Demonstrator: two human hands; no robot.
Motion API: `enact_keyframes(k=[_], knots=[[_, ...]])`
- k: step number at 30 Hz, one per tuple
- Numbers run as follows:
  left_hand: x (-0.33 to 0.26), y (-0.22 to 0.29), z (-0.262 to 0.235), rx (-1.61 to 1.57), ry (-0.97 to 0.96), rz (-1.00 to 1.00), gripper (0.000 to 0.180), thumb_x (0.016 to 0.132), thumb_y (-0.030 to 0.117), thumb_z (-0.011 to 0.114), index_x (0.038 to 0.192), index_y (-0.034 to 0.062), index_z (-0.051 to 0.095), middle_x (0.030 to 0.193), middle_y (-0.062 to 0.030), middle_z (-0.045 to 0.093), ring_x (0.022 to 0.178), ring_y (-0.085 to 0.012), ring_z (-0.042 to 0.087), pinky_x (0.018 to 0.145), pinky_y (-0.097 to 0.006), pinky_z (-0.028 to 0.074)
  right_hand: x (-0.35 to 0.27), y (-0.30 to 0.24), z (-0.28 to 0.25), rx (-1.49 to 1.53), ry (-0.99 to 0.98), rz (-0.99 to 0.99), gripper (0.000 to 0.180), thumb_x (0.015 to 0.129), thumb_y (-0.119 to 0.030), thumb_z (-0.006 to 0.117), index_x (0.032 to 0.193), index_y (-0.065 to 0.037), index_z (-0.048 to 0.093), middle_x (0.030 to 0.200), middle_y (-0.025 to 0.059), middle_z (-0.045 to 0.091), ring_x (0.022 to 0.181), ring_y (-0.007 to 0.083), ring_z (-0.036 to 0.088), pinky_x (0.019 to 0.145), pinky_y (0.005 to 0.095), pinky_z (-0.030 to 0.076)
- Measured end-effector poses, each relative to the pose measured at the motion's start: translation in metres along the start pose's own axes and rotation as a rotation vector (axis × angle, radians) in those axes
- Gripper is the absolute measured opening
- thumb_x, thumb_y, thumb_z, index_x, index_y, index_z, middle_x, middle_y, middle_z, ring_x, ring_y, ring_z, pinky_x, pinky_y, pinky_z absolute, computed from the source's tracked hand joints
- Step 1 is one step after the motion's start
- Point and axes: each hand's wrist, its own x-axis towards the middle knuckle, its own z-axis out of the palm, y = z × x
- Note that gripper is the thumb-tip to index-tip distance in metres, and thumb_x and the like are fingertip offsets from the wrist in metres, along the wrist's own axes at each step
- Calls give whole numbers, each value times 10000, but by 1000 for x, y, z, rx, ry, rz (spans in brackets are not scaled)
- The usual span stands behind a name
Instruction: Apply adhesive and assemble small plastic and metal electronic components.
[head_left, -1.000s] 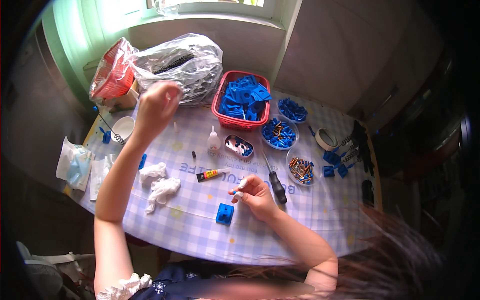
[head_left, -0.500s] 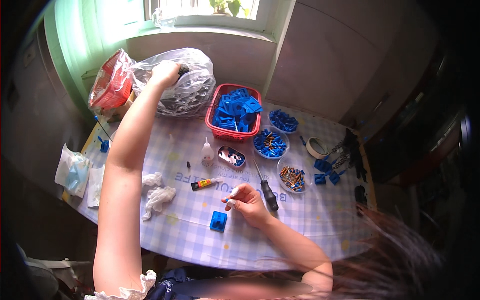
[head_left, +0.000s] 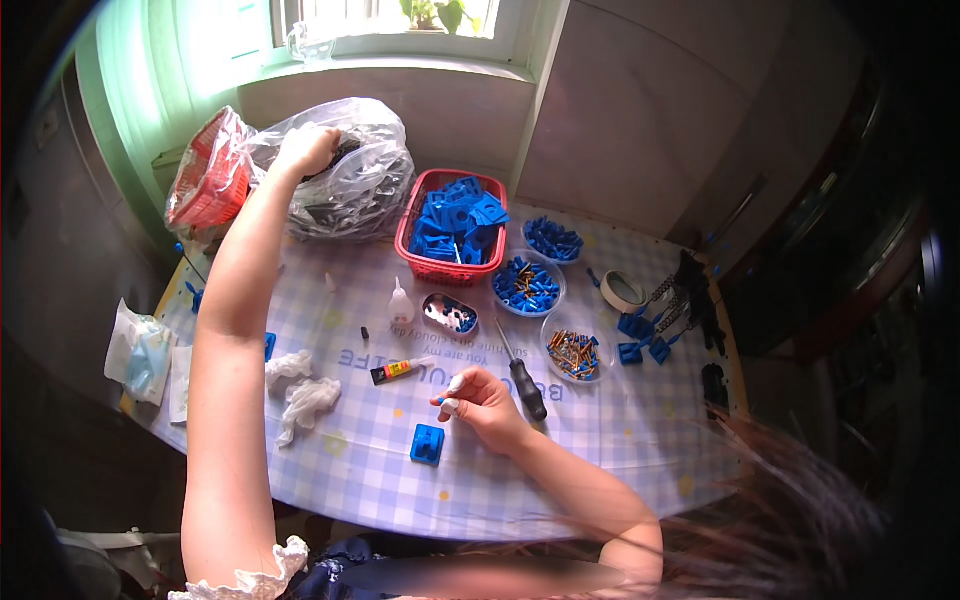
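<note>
My left arm reaches to the far left, where my left hand is closed at the mouth of a clear plastic bag full of dark pieces. Dark material shows beside its fingers, but what they grip is hidden. Closer in, my right hand pinches a small blue piece between white-tipped fingers, above the table. Just below it, apart from the hand, a square blue part with a raised middle lies on the checked tablecloth.
A red basket holds blue plates. Tubs of blue pieces, mixed blue pieces and brass screws stand to its right. Around the middle lie a screwdriver, glue tube, small bottle, oval tin and crumpled gloves.
The whole view has shifted slightly, so the table's things sit a little further left. My left hand has shifted slightly at the bag. My right hand keeps its pinch on the small blue piece.
</note>
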Motion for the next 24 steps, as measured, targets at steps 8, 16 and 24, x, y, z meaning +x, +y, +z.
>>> enact_keyframes(k=[8,16,24], knots=[[-39,17,-41,-224,332,-139,123,716,136,503,830,102,534,783,-99,585,805,-271,542,689,-391,427,0,-2,1,8,7,-9,160,744,33,538,840,-70,462,810,47,548,858,171,557,672,306,482],[-133,81,-132,-698,863,184,123,679,-16,551,769,50,500,722,-55,554,723,-150,544,655,-258,413,-1,-2,4,12,17,-23,159,746,26,541,836,-75,457,807,45,549,858,178,558,665,299,477],[-215,110,-93,-1261,-65,183,131,676,50,541,796,44,488,748,-4,578,659,-54,490,571,-192,310,-1,-2,4,11,-5,-10,151,753,18,539,836,-74,453,801,47,559,861,171,559,667,297,477]])
